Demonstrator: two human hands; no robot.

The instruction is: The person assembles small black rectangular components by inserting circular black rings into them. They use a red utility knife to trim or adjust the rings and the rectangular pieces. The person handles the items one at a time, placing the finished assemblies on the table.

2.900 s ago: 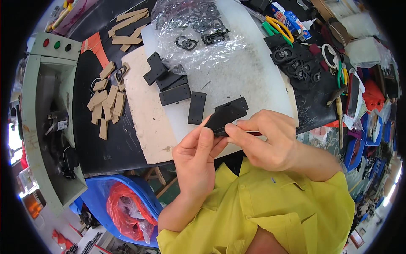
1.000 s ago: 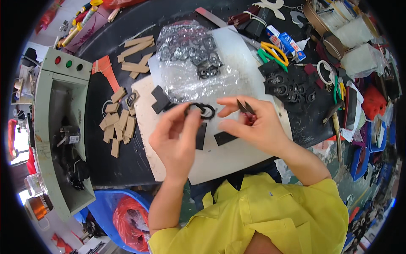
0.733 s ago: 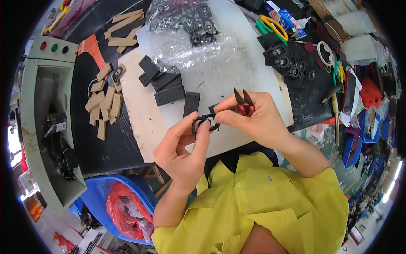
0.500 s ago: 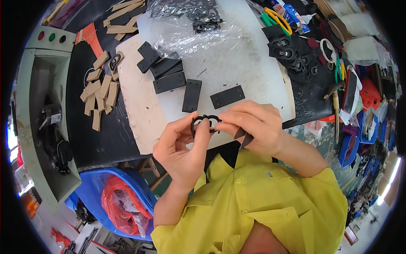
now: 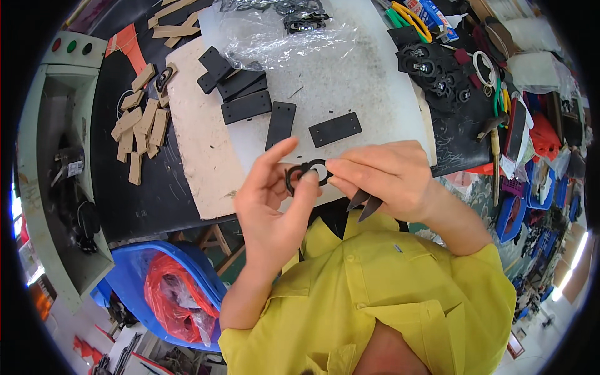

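A small black part with ring-shaped loops is held between my hands, above the near edge of the board. My left hand grips its left side, thumb pressed against it and forefinger raised clear. With thumb and forefinger, my right hand pinches its right edge. Two dark pointed blades, like those of scissors or snips, stick out below my right palm; their handles are hidden. Just beyond the hands lie a flat black rectangular piece with small holes and another black piece.
Stacked black pieces lie farther left on the pale board. Tan strips are heaped at left. Clear plastic covers dark parts at the back. Black ringed parts and a hammer lie right. A blue bin stands below left.
The black looped part has turned in my fingers. My left forefinger has lifted off it. The table and its contents have shifted slightly up and left in view.
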